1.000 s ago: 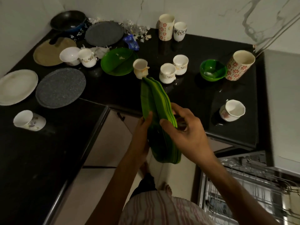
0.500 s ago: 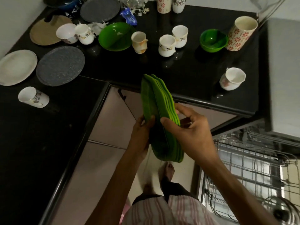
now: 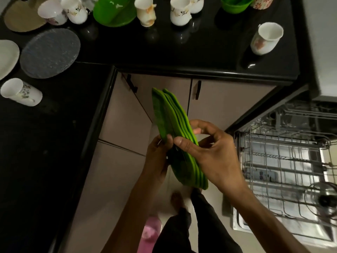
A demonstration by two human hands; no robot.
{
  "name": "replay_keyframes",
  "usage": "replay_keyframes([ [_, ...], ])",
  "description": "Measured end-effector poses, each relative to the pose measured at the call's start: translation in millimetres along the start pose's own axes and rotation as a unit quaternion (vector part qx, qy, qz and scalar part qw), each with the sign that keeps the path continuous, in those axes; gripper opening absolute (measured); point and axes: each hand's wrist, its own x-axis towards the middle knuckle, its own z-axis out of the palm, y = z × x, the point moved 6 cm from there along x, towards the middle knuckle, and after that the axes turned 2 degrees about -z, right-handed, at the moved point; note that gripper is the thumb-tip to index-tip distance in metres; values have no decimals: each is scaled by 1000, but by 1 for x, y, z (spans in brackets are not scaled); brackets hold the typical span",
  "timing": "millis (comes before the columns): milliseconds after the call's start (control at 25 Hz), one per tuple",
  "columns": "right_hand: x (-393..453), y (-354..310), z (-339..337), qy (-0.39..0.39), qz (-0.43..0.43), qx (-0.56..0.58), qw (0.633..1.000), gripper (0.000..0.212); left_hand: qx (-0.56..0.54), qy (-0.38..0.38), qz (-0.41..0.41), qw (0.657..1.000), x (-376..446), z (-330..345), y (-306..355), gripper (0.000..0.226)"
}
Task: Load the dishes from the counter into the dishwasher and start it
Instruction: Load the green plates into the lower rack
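Green plates (image 3: 175, 125) on edge, long axis up-left, both hands' grip.

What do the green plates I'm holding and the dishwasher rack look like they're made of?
Green plates: probably plastic or melamine, given the thin edges, uniform bright colour and dull sheen. Dishwasher rack: metal wire, seemingly coated pale grey, judging by its thin gridded rods.

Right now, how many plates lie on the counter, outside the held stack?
4: white plate at the left edge, grey plate beside it, tan plate top left, green plate among the cups. More may lie out of frame.
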Motion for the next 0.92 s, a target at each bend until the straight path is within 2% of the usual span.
replay_keyframes([
  [200,-30,27,-14,13,20,-12,1000,35,-13,-5,-45,999,-12,1,-49,20],
  [520,-74,71,-73,32,43,-9,999,16,4,-24,-81,996,-34,41,-130,27],
  [720,-107,104,-127,18,31,-27,999,24,-3,-47,-78,996,-61,83,-178,29],
  [920,-140,147,-178,15,13,-131,991,35,-18,-62,-95,993,-80,118,-243,26],
])
